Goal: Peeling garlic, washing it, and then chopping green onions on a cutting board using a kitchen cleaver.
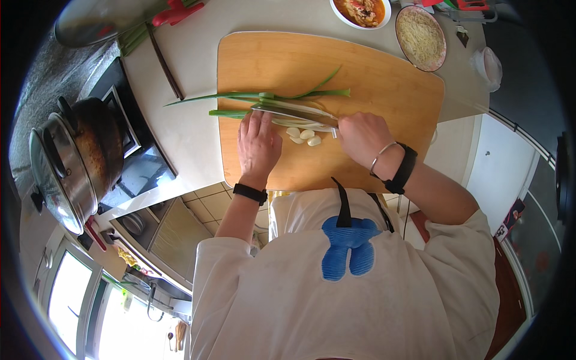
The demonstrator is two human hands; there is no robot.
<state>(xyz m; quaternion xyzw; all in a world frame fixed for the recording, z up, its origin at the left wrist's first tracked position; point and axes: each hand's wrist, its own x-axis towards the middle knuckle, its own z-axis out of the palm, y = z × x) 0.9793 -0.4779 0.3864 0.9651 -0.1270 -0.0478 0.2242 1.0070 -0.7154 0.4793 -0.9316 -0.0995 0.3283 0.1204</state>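
My right hand (366, 136) grips the handle of a kitchen knife (294, 114), whose broad blade points left across a bunch of scallions (324, 93). Beside the blade's tip, the fingers of my left hand (259, 144) press down on some of the scallion stalks. Green leaves reach past the left edge of the wooden cutting board (279, 58), and the pale stems lie along and under the blade. Several peeled garlic cloves (307, 134) rest just on my side of the knife, between my hands. The blade hides part of the stalks.
Steel pots (74, 157) with a glass lid stand at the cooktop on the left. Dark chopsticks (165, 63) lie left of the board. Beyond it are a bowl of red, soupy food (362, 12) and a plate of pale shreds (421, 39). A plastic-wrapped bowl (488, 69) sits at the counter's right edge.
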